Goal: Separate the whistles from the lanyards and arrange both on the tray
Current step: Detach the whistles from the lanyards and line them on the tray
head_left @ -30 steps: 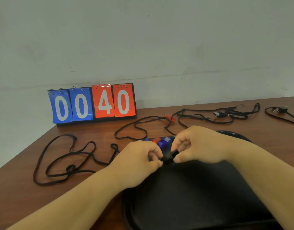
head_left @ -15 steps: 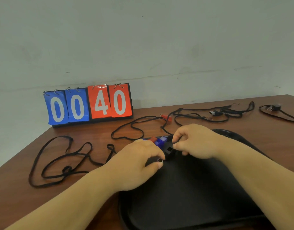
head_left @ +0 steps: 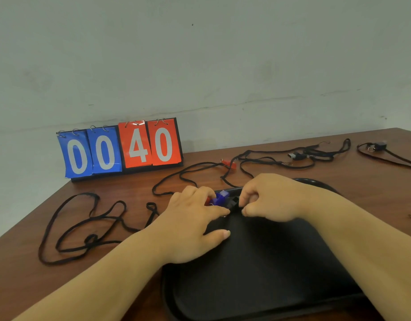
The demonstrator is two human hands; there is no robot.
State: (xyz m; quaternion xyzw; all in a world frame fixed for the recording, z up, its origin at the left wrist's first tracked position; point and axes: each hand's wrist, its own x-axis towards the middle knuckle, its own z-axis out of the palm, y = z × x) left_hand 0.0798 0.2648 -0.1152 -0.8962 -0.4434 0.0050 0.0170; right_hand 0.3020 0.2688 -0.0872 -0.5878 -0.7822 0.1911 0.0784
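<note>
Shifted toward the tray (head_left: 257, 274) corner, right fingers (head_left: 247, 194) pinch a black whistle (head_left: 233, 202); left fingers (head_left: 212, 213) lie spread. A careless nudge could scatter the blue whistles (head_left: 220, 197).

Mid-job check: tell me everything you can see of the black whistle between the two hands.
The black whistle is small, boxy, matte plastic by its look, partly hidden. It sits at the black tray's far left corner, beside a blue whistle. The right hand pinches its right end with curled fingers; the left hand's index fingertip rests on a small metal ring at its near end.
</note>
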